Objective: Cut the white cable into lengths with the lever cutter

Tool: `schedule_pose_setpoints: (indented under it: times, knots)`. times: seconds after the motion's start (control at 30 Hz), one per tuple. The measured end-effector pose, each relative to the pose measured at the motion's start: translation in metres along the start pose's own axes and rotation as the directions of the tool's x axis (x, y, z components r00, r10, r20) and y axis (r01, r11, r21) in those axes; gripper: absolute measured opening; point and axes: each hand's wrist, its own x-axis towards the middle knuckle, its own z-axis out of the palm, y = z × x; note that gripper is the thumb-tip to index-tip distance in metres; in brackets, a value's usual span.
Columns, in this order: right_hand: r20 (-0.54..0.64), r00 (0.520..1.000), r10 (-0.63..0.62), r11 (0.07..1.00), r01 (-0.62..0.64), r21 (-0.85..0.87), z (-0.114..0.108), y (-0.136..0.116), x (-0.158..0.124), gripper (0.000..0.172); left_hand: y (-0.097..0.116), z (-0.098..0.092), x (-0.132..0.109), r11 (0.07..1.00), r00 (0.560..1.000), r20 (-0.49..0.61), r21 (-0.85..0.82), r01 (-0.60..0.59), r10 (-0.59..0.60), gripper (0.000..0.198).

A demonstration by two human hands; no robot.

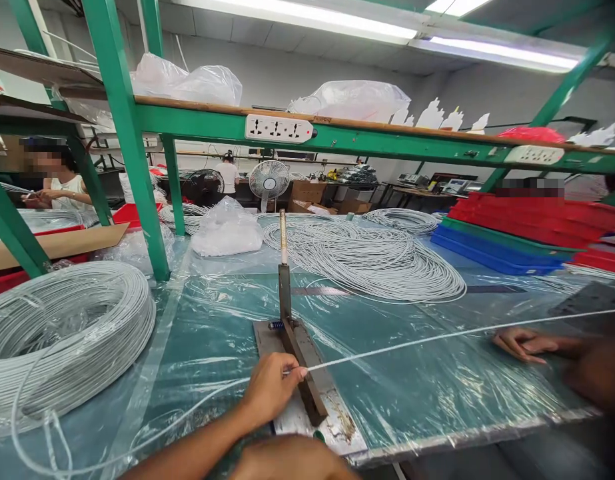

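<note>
My left hand (274, 387) pinches a thin white cable (397, 347) over the metal bar of a lever tool (284, 293). The tool's upright lever has a wrapped handle, and its base plate (337, 413) lies at the table's front edge. To the left the cable loops toward a large wrapped coil (112, 333); to the right it runs taut past the frame's edge. At the bottom centre, a blurred patch of skin (292, 459) appears to be my right hand; its fingers and anything in them are hidden.
Another person's hand (524, 343) rests near the table's right side, below the cable. Loose cable coils (367, 257) and a plastic bag (227, 230) lie behind the tool. Stacked red, green and blue trays (517, 233) stand at the right. A green shelf frame (122, 140) rises at the left.
</note>
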Motion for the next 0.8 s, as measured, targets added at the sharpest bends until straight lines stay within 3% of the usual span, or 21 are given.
schedule_pose_setpoints:
  times: [0.07, 0.1, 0.13, 0.17, 0.2, 0.27, 0.37, 0.43, 0.53, 0.63, 0.8]
  knots:
    - [0.015, 1.000, 0.007, 0.998, -0.006, -0.065, -0.031, -0.037, -0.018, 0.039, 0.001, -0.001, 0.000, 0.998, 0.999, 0.010, 0.042, -0.038, 0.037, 0.036]
    - [-0.083, 0.996, -0.044, 0.989, 0.031, -0.148, -0.052, -0.059, -0.021, 0.045, 0.002, -0.001, -0.001, 0.997, 0.999, 0.008, 0.068, -0.043, 0.043, 0.036]
    - [-0.340, 0.917, -0.210, 0.962, 0.131, -0.242, -0.076, -0.081, -0.020, 0.043, 0.003, -0.001, -0.002, 0.994, 0.999, 0.004, 0.104, -0.041, 0.041, 0.036]
    - [-0.593, 0.724, -0.352, 0.926, 0.180, -0.331, -0.102, -0.103, -0.017, 0.039, 0.004, 0.000, -0.003, 0.988, 0.999, 0.003, 0.152, -0.038, 0.038, 0.035]
    - [-0.688, 0.607, -0.398, 0.914, 0.199, -0.353, -0.127, -0.122, -0.010, 0.038, 0.005, 0.000, -0.005, 0.975, 0.999, 0.011, 0.219, -0.034, 0.032, 0.034]
    - [-0.752, 0.538, -0.380, 0.924, 0.176, -0.340, -0.173, -0.151, 0.006, 0.036, 0.006, 0.002, -0.006, 0.913, 0.997, 0.078, 0.403, -0.058, 0.029, 0.031]
    - [-0.743, 0.607, -0.280, 0.958, 0.126, -0.258, -0.215, -0.171, 0.030, 0.038, 0.006, 0.005, -0.006, 0.830, 0.982, 0.189, 0.545, -0.123, 0.021, 0.032]
    - [-0.719, 0.657, -0.226, 0.973, 0.111, -0.204, -0.227, -0.176, 0.041, 0.042, 0.004, 0.007, -0.004, 0.882, 0.982, 0.189, 0.462, -0.088, -0.001, 0.031]
    - [-0.694, 0.704, -0.151, 0.988, 0.093, -0.121, -0.233, -0.183, 0.048, 0.054, 0.001, 0.010, -0.002, 0.964, 0.991, 0.124, 0.265, 0.021, -0.056, 0.026]
    - [-0.675, 0.733, -0.081, 0.996, 0.074, -0.040, -0.236, -0.190, 0.052, 0.063, -0.004, 0.015, 0.004, 0.989, 0.992, 0.075, 0.115, 0.089, -0.098, 0.024]
    - [-0.678, 0.734, -0.040, 0.997, 0.071, 0.018, -0.234, -0.197, 0.062, 0.068, -0.019, 0.026, 0.019, 0.970, 0.979, 0.069, -0.137, 0.201, -0.193, 0.014]
